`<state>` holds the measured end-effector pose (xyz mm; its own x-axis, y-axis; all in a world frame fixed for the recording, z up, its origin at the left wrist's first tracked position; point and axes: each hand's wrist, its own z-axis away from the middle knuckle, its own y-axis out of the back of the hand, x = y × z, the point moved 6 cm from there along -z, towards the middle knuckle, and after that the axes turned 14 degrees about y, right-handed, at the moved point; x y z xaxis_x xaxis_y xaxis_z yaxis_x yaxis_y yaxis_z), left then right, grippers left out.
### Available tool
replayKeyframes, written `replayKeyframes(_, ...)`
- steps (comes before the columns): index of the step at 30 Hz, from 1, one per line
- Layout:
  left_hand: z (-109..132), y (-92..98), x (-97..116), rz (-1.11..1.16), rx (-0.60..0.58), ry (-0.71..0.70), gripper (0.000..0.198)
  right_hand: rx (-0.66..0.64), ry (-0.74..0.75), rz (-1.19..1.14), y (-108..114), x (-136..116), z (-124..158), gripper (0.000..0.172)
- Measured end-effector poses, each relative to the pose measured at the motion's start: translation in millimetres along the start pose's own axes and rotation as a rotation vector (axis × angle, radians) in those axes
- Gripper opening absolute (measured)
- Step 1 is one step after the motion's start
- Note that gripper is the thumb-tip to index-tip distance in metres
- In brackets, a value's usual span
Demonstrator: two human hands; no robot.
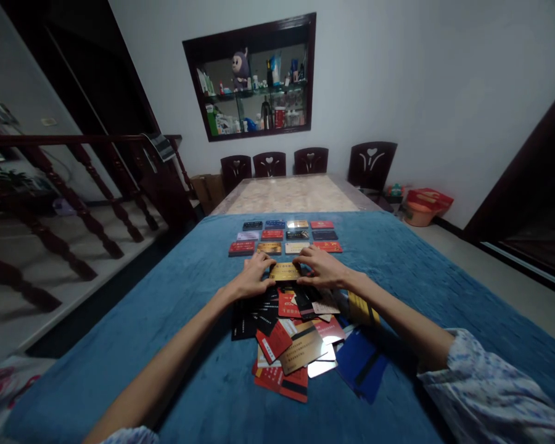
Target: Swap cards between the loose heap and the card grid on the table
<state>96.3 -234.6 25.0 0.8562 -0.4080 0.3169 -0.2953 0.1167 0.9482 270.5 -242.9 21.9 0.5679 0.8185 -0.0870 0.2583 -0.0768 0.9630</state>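
Observation:
A gold card is held level between my two hands, above the far end of a loose pile of cards. My left hand grips its left end, and my right hand has fingers closed on its right end. Below, the pile spreads toward me: black cards, red cards, a large gold card and blue cards. Beyond my fingers lie neat rows of card stacks, among them a red stack, a gold stack and a cream stack.
A blue cloth covers the near part of the long table; its far stone-patterned top is bare. Dark chairs stand around the far end. A wooden railing runs along the left, and a pink basket sits on the floor at right.

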Motion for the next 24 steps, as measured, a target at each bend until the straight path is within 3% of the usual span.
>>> replayKeyframes(15,-34,15.2,-39,-0.064,0.065,-0.025,0.053,-0.033,-0.075,0.040,1,19,-43,0.036)
replayKeyframes(24,-56,26.0,-56,-0.141,0.045,0.076,0.053,-0.101,-0.150,0.058,1,31,-72,0.036)
